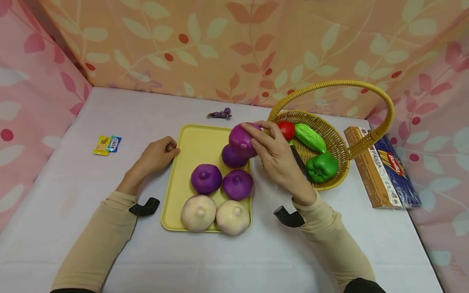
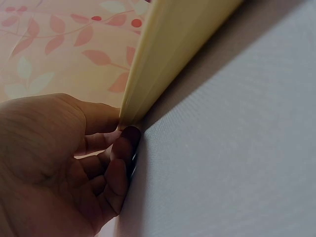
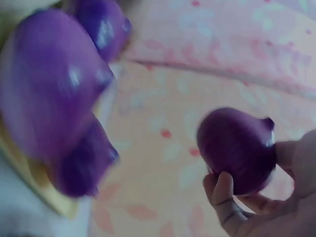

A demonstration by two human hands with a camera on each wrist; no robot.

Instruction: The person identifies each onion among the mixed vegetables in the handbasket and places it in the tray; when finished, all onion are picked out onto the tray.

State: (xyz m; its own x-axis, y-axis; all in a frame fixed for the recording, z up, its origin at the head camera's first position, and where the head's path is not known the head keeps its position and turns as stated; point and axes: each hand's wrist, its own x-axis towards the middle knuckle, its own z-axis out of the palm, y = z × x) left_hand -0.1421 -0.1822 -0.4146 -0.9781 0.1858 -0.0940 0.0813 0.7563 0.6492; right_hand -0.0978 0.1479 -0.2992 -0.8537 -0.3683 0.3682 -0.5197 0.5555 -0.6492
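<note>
My right hand (image 1: 276, 152) grips a purple onion (image 1: 242, 140) between thumb and fingers, over the right side of a yellow tray (image 1: 194, 142). In the right wrist view this onion (image 3: 234, 148) is apart from the others, its pointed tip showing. Three more purple onions (image 1: 206, 179) lie in the tray, one partly hidden behind the held one. Two whitish onions (image 1: 199, 213) sit at its near end. At the tray's left edge is my left hand (image 1: 157, 154), fingers curled. The left wrist view shows its thumb and fingertips pinching the tray rim (image 2: 136, 98).
Right of the tray stands a wicker basket (image 1: 342, 171) with a tall handle, holding a red tomato (image 1: 286, 130), a green pepper (image 1: 322, 167) and other vegetables. Pasta packages (image 1: 373, 171) lie beyond it. Small wrapped packets (image 1: 102, 145) lie left; a purple-wrapped candy (image 1: 220, 114) lies behind.
</note>
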